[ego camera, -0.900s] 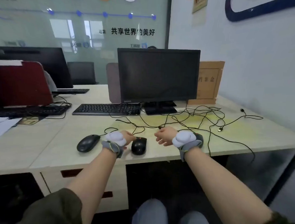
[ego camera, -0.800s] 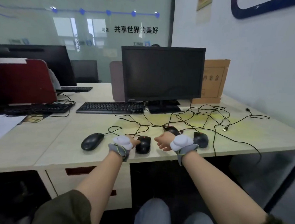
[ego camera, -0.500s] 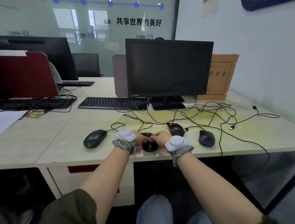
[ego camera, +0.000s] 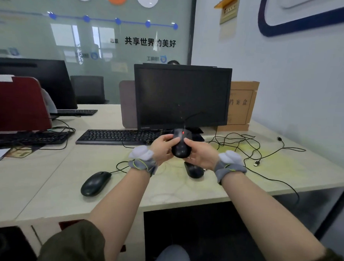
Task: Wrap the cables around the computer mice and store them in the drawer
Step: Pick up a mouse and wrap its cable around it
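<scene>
Cradling the black mouse (ego camera: 180, 145) above the desk (ego camera: 46, 184), left hand (ego camera: 162, 147) at nine o'clock and right hand (ego camera: 200, 154) at three curled their fingers round it, probably steadying it for winding its cable (ego camera: 191, 116).

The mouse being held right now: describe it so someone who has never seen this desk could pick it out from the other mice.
Start at the black monitor at the back of the desk. Just below its screen, lifted above the desk, is the held mouse, gripped between the left hand and right hand. Unlike the left mouse and the mouse under the hands, both lying on the desk, it shows a red scroll wheel.
</scene>
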`<state>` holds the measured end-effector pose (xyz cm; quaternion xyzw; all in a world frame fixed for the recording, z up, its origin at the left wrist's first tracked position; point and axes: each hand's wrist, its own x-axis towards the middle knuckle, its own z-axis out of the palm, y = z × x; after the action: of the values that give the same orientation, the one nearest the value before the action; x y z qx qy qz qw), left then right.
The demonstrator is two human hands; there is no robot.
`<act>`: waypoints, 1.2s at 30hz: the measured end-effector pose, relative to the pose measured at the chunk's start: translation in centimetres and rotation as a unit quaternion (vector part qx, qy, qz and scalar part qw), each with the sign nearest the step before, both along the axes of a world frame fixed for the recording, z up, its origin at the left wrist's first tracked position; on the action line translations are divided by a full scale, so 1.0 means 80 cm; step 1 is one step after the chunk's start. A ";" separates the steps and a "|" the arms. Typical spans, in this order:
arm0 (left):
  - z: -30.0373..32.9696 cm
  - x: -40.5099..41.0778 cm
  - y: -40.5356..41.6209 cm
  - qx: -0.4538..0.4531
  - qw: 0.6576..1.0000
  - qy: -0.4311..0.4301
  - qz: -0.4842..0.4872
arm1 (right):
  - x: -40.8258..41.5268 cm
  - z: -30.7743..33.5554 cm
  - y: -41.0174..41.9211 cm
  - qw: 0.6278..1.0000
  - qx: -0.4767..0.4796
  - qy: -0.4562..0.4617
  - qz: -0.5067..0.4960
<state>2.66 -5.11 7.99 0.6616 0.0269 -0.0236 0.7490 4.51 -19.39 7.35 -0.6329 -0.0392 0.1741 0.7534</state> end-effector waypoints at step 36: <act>-0.010 0.058 -0.070 0.410 0.890 -0.060 -0.191 | 0.048 0.042 -0.119 0.953 0.250 -0.133 -0.110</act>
<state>7.27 -10.74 7.21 0.9025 -0.1381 -0.1132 0.3918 8.39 -28.92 10.69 -0.4421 -0.1118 -0.0113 0.8899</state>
